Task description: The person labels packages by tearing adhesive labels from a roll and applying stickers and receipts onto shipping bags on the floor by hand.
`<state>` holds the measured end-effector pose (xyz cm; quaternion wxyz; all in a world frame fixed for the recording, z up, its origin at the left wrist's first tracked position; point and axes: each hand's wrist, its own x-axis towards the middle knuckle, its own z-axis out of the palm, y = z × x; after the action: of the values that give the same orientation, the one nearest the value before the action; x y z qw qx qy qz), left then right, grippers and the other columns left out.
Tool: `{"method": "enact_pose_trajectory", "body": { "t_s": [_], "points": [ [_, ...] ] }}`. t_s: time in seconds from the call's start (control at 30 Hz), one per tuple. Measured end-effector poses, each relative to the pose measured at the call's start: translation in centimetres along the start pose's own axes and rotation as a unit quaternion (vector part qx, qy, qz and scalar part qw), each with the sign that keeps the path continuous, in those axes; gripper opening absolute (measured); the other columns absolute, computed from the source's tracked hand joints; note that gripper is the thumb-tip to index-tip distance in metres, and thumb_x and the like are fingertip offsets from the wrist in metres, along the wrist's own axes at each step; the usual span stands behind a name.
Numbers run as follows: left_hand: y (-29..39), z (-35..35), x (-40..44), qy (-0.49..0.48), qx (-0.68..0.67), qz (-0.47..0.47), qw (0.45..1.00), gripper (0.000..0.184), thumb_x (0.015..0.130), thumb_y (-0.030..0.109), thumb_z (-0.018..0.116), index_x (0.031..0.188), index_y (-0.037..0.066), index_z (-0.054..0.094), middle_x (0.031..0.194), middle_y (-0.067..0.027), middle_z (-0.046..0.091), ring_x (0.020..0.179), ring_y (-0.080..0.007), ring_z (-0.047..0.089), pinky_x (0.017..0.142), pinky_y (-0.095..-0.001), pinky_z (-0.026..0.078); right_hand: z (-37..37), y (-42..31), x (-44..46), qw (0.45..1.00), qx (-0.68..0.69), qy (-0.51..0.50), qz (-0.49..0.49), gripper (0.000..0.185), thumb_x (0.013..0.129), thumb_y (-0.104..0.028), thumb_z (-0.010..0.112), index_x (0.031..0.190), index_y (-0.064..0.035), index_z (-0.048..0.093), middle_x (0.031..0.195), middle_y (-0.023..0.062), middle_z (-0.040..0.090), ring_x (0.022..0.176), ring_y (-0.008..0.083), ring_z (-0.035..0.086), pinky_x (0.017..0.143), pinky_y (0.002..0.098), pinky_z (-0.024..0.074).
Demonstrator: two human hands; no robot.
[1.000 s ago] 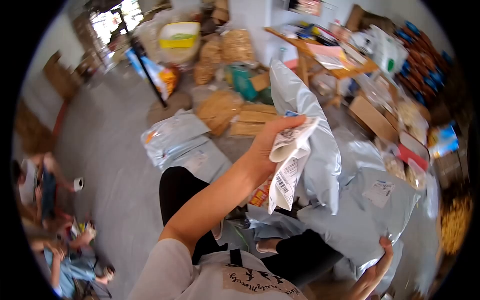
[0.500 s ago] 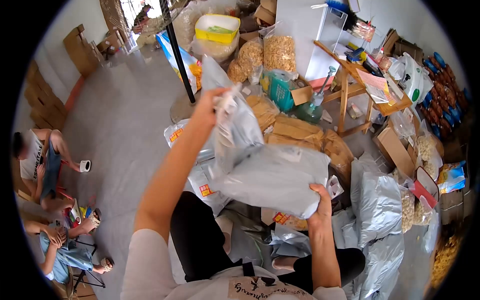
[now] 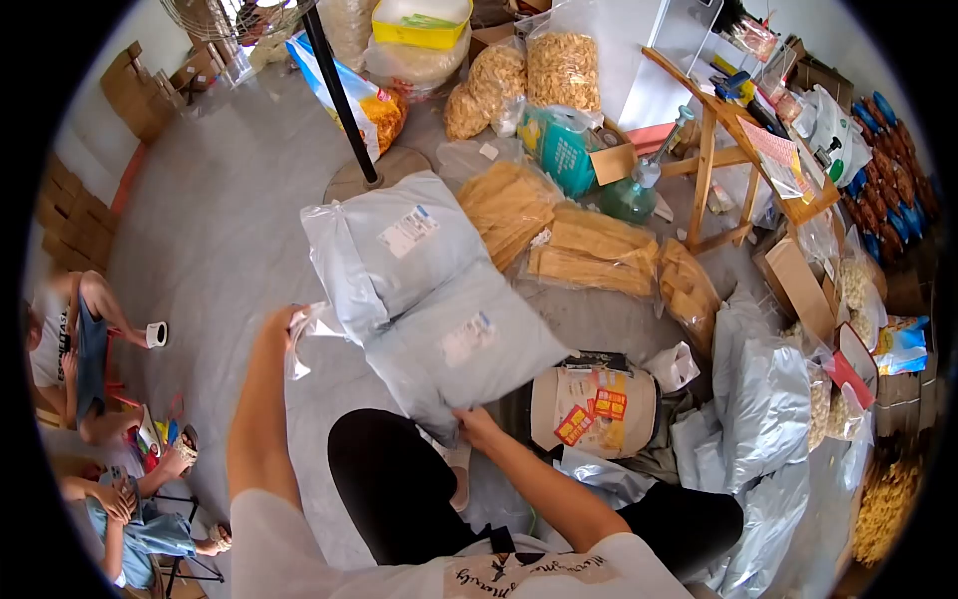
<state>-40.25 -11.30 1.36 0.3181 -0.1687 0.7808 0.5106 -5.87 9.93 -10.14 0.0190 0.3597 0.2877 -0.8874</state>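
Note:
Two plump grey mailer bags lie one beyond the other in front of me, each with a white shipping label. My right hand (image 3: 479, 427) grips the near corner of the closer mailer bag (image 3: 509, 354). The farther mailer bag (image 3: 349, 255) touches it and reaches toward the black pole. At the left edge of the bags, my left hand (image 3: 282, 321) is closed on a crumpled white strip (image 3: 317, 325); its fingers are partly hidden. Between my knees stands a beige container (image 3: 544, 414) with red and yellow stickers, right of my right hand.
Flat packs of yellow-brown food (image 3: 594, 262) lie beyond the bags. More silver-grey bags (image 3: 763, 399) are heaped at my right. A black pole (image 3: 344, 95) stands ahead, a wooden stool (image 3: 707, 170) at the right. Two people sit at the left, one showing a white T-shirt (image 3: 48, 334).
The grey bags have come down and to the left, their labels now showing. My left hand has moved down and left with the white strip; my right hand has moved left. The stickered container is uncovered.

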Motion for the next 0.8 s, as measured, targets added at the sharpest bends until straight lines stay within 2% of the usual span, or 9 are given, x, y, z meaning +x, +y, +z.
{"method": "enact_pose_trajectory", "body": {
  "t_s": [0.1,0.17,0.3,0.37,0.5,0.6,0.67,0.73,0.8],
  "points": [
    [1.3,2.1,-5.0,-0.021,-0.055,0.023,0.998,0.010,0.076,0.014,0.060,0.079,0.005,0.059,0.071,-0.0058,0.060,0.053,-0.0146,0.056,0.046,-0.0303,0.046,-1.0,1.3,1.3,0.998,-0.025,-0.003,0.056,0.042,0.080,-0.009,0.054,0.117,0.0022,0.037,0.113,0.0122,0.047,0.103,0.0219,0.048,0.089,0.0369,0.0399],
    [3.7,5.3,-12.9,-0.091,-0.127,0.131,0.979,0.011,0.075,0.007,0.061,0.082,0.000,0.057,0.071,-0.0077,0.059,0.060,-0.0138,0.058,0.051,-0.0259,0.046,-0.5,-0.3,0.0,0.996,-0.047,0.001,0.078,0.037,0.079,-0.014,0.055,0.110,0.0011,0.042,0.107,0.0126,0.048,0.097,0.0229,0.049,0.083,0.0352,0.0416],
    [5.1,7.8,-18.8,-0.117,-0.030,0.233,0.965,0.014,0.075,0.009,0.064,0.082,0.000,0.057,0.075,-0.0078,0.060,0.060,-0.0124,0.057,0.052,-0.0240,0.047,0.8,-2.6,-1.6,0.991,-0.049,-0.107,0.060,0.026,0.085,-0.022,0.048,0.108,-0.0085,0.044,0.109,0.0042,0.049,0.103,0.0197,0.046,0.087,0.0358,0.0374],
    [5.7,7.2,-19.9,0.075,-0.100,0.376,0.918,0.015,0.074,0.010,0.065,0.082,0.000,0.057,0.075,-0.0067,0.060,0.059,-0.0116,0.057,0.052,-0.0239,0.048,0.4,-2.5,-1.9,0.987,-0.062,-0.116,0.088,0.028,0.085,-0.027,0.047,0.107,-0.0107,0.042,0.113,0.0030,0.046,0.109,0.0189,0.042,0.089,0.0368,0.0346],
    [9.5,4.4,-30.9,0.120,-0.267,0.551,0.782,0.016,0.077,0.013,0.064,0.086,0.003,0.056,0.075,-0.0047,0.060,0.063,-0.0101,0.058,0.055,-0.0241,0.047,1.5,-3.3,-3.3,0.983,-0.088,-0.137,0.085,0.034,0.083,-0.029,0.050,0.111,-0.0138,0.037,0.121,0.0042,0.039,0.115,0.0203,0.036,0.092,0.0399,0.0319],
    [9.5,5.3,-38.1,0.162,-0.246,0.611,0.735,0.014,0.075,0.012,0.062,0.085,0.006,0.055,0.082,-0.0091,0.055,0.067,-0.0155,0.053,0.054,-0.0262,0.041,1.2,-2.2,-3.9,0.979,-0.171,-0.103,0.029,0.040,0.082,-0.031,0.051,0.112,-0.0102,0.036,0.121,0.0063,0.039,0.114,0.0198,0.037,0.089,0.0418,0.0350],
    [9.6,10.2,-41.9,-0.038,-0.258,0.674,0.692,0.014,0.076,0.017,0.061,0.078,0.005,0.053,0.072,-0.0073,0.054,0.060,-0.0131,0.050,0.050,-0.0238,0.039,0.7,-1.3,-3.2,0.931,-0.354,-0.055,0.068,0.048,0.081,-0.033,0.052,0.116,-0.0064,0.034,0.118,0.0071,0.043,0.110,0.0183,0.041,0.083,0.0382,0.0403],
    [9.0,14.5,-44.6,-0.255,-0.271,0.698,0.612,0.020,0.077,0.021,0.060,0.071,0.004,0.052,0.063,-0.0056,0.053,0.054,-0.0106,0.048,0.046,-0.0214,0.037,-2.0,2.7,1.7,0.913,-0.398,-0.088,-0.012,0.066,0.083,-0.034,0.049,0.127,0.0069,0.024,0.118,0.0208,0.046,0.106,0.0310,0.048,0.086,0.0386,0.0386],
    [7.0,17.6,-45.0,-0.299,-0.184,0.602,0.718,0.016,0.075,0.015,0.059,0.071,0.002,0.051,0.065,-0.0042,0.050,0.054,-0.0096,0.042,0.048,-0.0214,0.034,-3.3,1.5,-0.9,0.968,-0.229,-0.077,-0.067,0.061,0.085,-0.038,0.046,0.127,0.0020,0.029,0.118,0.0177,0.047,0.106,0.0275,0.048,0.087,0.0368,0.0385]
  ]
}}
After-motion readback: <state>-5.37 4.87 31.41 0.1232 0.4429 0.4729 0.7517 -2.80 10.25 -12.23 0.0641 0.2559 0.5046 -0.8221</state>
